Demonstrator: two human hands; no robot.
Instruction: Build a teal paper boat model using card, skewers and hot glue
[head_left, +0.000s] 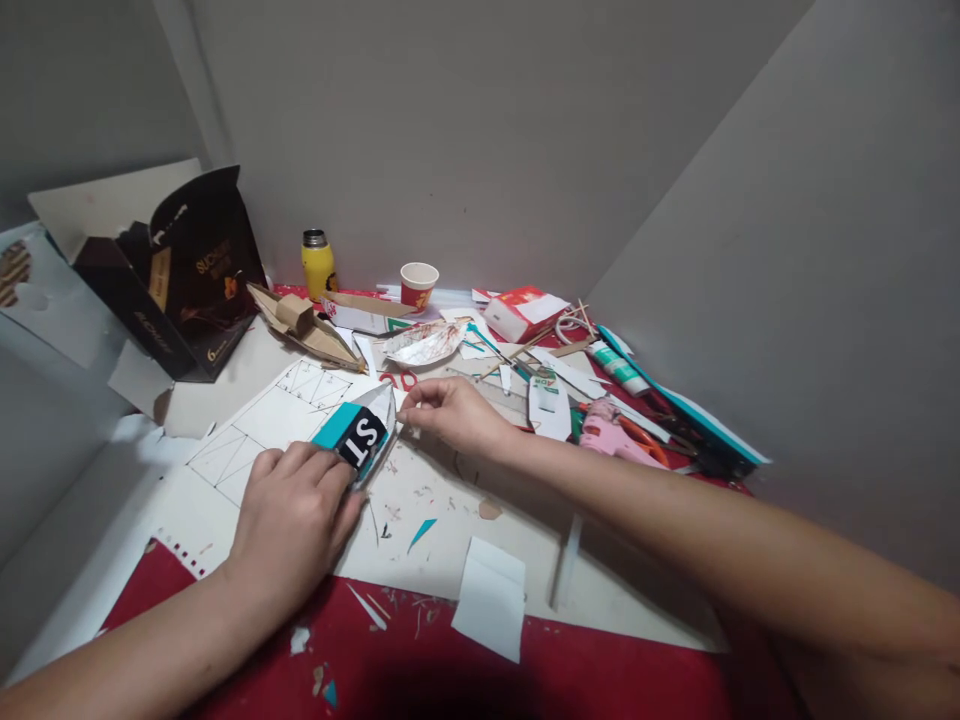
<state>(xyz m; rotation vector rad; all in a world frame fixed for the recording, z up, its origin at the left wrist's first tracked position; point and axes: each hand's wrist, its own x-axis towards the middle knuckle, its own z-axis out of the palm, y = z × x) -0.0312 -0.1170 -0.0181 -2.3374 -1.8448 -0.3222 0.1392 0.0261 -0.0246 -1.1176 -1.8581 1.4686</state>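
My left hand [296,510] is closed around the near end of a small cardboard model boat [358,435], teal and black with white "ST" lettering. The boat lies on a white sheet with drawn lines [225,465], its pointed pale end facing away from me. At that tip, my right hand [450,412] is closed in a pinch; anything between its fingertips is too small to make out. Red scissor handles [399,380] show just beyond the tip. A brown cardboard boat [304,325] and a white boat-shaped hull [426,342] sit farther back.
A dark box [180,290] stands at the left. Along the back are a yellow bottle [318,265] and a paper cup [418,290]. A pink glue gun [611,432] lies among clutter at the right. A folded white paper [491,600] and scraps lie nearer me.
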